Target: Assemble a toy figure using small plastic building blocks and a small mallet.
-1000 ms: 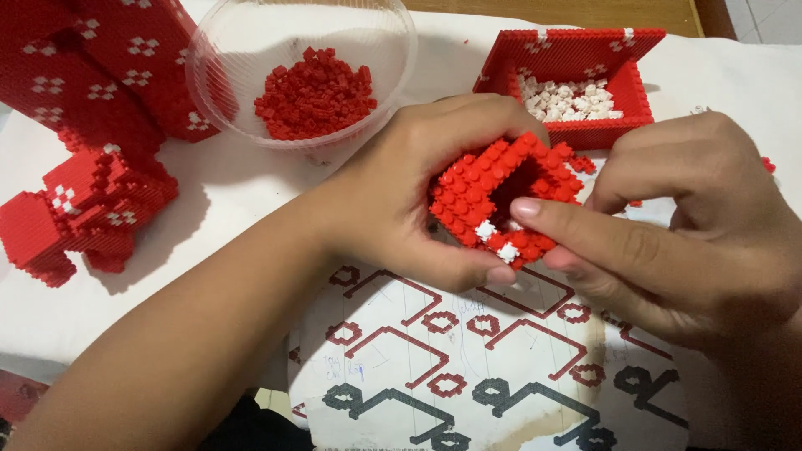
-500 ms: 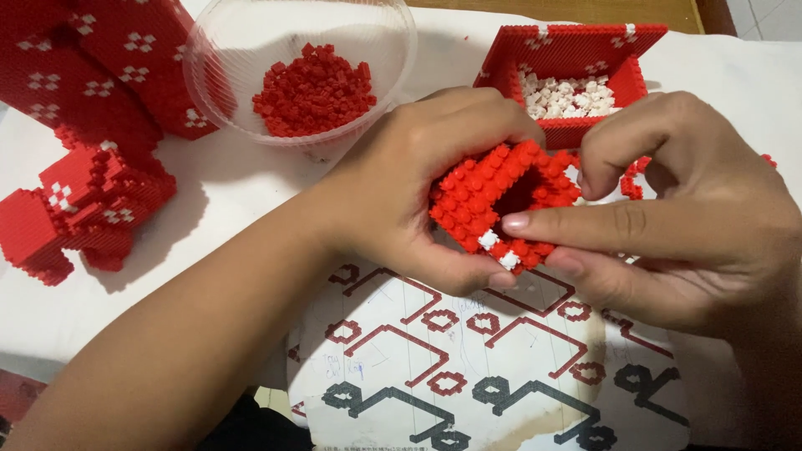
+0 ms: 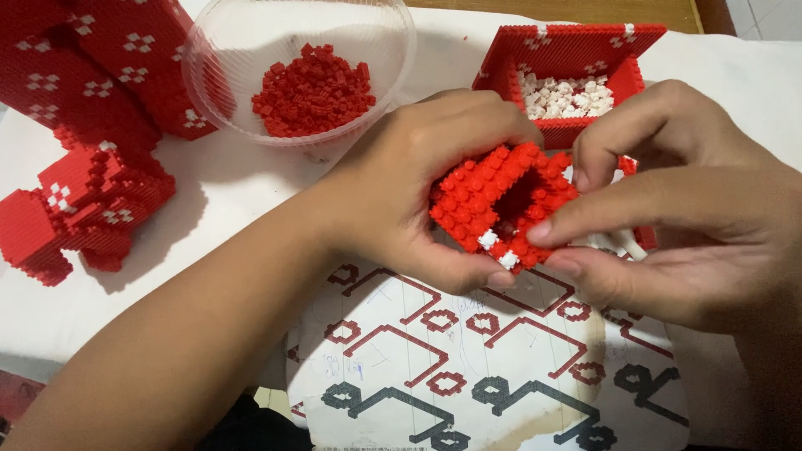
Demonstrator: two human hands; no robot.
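a paper sheet (image 3: 468, 367) with red and black line drawings lay nearest, at 6 o'clock on a white cloth (image 3: 225, 217). in the middle, the left hand (image 3: 409, 192) and right hand (image 3: 693, 234) were both closed around a hollow red block piece (image 3: 497, 205). at 12 o'clock sat a clear bowl (image 3: 209, 58) of red bits, at 1 o'clock a red box (image 3: 568, 50) of white bits, at 10 o'clock a big red block model (image 3: 83, 125). a wooden table edge (image 3: 568, 10) showed farthest.

My left hand (image 3: 418, 184) covers the near-left side of the red brick block (image 3: 501, 205); right hand (image 3: 685, 234) hides its right edge. Large red brick model (image 3: 92, 125) cut off at the left and top edges. Something white under my right fingers, possibly a tool.
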